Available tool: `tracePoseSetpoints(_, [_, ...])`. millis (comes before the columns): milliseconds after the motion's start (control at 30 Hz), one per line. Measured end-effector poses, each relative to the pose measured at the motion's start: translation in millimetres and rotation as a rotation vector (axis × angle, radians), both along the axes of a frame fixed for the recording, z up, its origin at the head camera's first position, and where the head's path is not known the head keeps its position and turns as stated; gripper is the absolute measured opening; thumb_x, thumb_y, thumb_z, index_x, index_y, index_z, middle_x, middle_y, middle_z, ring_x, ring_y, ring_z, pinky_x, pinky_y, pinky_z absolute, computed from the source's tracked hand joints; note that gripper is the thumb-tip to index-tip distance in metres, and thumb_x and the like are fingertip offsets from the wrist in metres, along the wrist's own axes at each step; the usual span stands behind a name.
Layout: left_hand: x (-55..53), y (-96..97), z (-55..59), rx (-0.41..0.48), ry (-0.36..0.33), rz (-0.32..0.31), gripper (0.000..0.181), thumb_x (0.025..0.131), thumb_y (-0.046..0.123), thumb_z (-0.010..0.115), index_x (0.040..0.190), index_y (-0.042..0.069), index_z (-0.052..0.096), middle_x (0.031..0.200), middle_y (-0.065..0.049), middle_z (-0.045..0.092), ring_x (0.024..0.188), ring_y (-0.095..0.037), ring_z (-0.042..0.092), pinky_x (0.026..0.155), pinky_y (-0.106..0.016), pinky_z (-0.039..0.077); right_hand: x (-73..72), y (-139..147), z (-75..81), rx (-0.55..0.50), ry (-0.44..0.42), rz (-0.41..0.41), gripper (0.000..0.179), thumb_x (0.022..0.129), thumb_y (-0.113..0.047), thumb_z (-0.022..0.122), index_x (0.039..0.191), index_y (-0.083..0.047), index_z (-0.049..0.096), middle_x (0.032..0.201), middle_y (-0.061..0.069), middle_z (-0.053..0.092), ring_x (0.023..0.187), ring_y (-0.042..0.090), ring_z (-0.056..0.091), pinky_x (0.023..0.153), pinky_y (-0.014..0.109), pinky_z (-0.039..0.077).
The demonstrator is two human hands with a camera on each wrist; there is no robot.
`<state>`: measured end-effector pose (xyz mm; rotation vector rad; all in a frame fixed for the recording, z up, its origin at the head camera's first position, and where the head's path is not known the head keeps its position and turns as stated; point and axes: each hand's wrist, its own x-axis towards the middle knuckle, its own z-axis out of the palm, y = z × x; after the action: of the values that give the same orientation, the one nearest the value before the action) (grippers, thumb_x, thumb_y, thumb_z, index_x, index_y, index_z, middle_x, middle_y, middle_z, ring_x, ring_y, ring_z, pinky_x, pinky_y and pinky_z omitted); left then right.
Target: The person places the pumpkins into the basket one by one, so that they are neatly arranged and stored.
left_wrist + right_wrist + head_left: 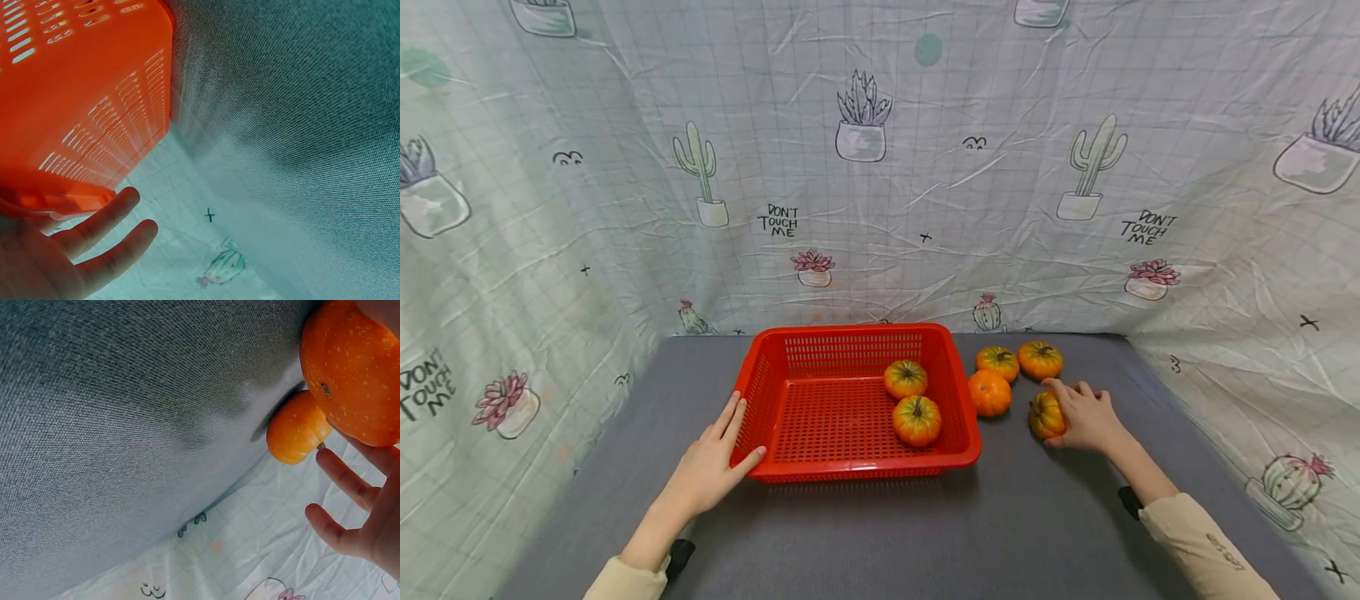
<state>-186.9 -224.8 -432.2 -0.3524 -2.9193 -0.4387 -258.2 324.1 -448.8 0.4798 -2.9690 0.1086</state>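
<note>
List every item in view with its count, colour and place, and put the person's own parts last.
Table: 1, grey, under everything
Backdrop cloth: 1, whitish with printed plants, behind and at both sides
Basket: 1, red, left of centre on the table
Pumpkins inside: 2, orange and green, basket's right half
Loose pumpkins: 3, orange, two with green tinges, clustered right of the basket
Front pumpkin: 1, orange and green, nearer than that cluster
Sleeves: 2, beige, lower corners
Wrist pieces: 2, black, under the wrists
Left grip: 1, bare, on the basket's left rim
Right grip: 1, bare, around the front pumpkin
</note>
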Motion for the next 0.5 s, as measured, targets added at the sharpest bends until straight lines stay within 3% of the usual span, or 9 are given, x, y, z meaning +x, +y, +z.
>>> tracePoseSetpoints(500, [0.3,-0.6,-2.9,0.002,0.003,-0.001,0.08,0.085,0.054,0.045,0.141,0.002,0.022,0.149,-0.015,0.017,0.113,-0.043,0.045,0.083,-0.057,0.041,2.7,-2.8,-0.6,0.002,0.007,-0.001,0.083,0.055,-0.047,0.079,0.119,-0.006,0.044,0.109,0.02,0.055,0.097,0.039,0.045,0.07,0.056,0.032])
